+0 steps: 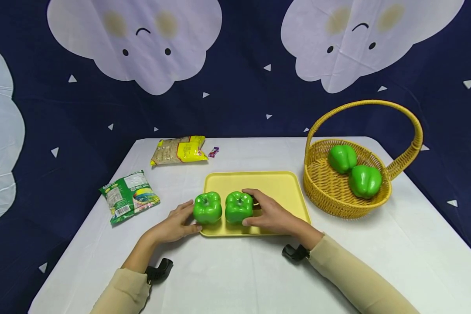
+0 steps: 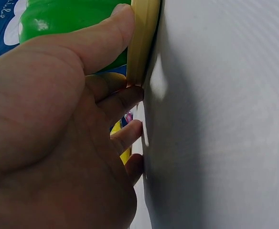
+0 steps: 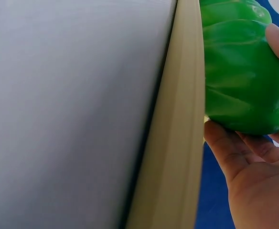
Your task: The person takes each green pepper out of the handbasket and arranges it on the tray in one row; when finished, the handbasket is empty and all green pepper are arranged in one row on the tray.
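Two green bell peppers stand side by side, stems up, on a yellow tray point(image 1: 274, 185). My right hand point(image 1: 268, 213) holds the right bell pepper point(image 1: 238, 208), its thumb at the near side and a finger at the far side. In the right wrist view the thumb and fingers of that hand point(image 3: 261, 179) lie around the bell pepper point(image 3: 244, 71). Beside the left bell pepper point(image 1: 207, 208), my left hand point(image 1: 172, 226) rests at the tray's left edge with fingers loosely spread. In the left wrist view its thumb tip meets the tray rim point(image 2: 142, 43).
A wicker basket point(image 1: 325, 203) with a tall handle stands right of the tray, holding two more green bell peppers point(image 1: 365, 181). A green snack bag point(image 1: 130, 196) lies at the left. Toward the back are a yellow bag point(image 1: 180, 149) and a small purple wrapped candy point(image 1: 213, 152).
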A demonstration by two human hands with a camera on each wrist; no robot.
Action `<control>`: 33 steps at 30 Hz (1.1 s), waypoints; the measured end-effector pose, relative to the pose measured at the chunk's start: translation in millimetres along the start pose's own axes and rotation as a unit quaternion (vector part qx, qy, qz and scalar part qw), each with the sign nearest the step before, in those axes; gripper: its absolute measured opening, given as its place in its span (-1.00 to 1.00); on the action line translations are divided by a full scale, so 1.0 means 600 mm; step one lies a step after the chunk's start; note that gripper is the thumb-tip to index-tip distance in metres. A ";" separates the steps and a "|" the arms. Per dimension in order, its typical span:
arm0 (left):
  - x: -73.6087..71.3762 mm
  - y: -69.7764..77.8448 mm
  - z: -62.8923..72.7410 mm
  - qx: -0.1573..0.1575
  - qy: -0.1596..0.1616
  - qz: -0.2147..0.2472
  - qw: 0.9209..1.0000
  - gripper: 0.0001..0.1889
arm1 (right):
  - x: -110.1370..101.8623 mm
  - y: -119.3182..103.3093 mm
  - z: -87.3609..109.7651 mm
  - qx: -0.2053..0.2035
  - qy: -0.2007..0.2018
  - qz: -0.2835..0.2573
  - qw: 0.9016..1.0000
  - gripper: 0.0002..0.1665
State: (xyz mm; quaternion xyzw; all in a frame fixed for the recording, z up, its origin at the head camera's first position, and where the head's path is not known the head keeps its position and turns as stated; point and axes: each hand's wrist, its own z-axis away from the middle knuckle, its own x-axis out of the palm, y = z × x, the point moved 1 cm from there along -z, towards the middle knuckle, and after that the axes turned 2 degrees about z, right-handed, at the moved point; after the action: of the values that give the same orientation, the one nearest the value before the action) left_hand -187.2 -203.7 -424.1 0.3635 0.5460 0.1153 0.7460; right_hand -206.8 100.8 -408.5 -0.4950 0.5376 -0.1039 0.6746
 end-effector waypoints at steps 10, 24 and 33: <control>0.000 -0.001 0.000 0.011 0.003 -0.001 1.000 -0.22 | 0.004 -0.011 -0.004 0.003 -0.007 -0.008 1.000 0.00; 0.001 -0.002 -0.001 0.017 0.003 0.001 1.000 -0.24 | 0.000 -0.009 -0.001 0.005 0.004 0.018 1.000 0.03; 0.000 -0.001 -0.001 0.011 0.002 -0.001 1.000 -0.24 | -0.039 -0.024 0.010 -0.043 0.030 0.043 0.998 -0.02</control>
State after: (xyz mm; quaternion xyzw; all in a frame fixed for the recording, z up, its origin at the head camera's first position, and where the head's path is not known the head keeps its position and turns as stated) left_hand -187.7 -203.9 -424.8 0.3710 0.5492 0.1099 0.7407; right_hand -205.8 113.0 -383.2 -0.4967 0.5826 -0.0665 0.6399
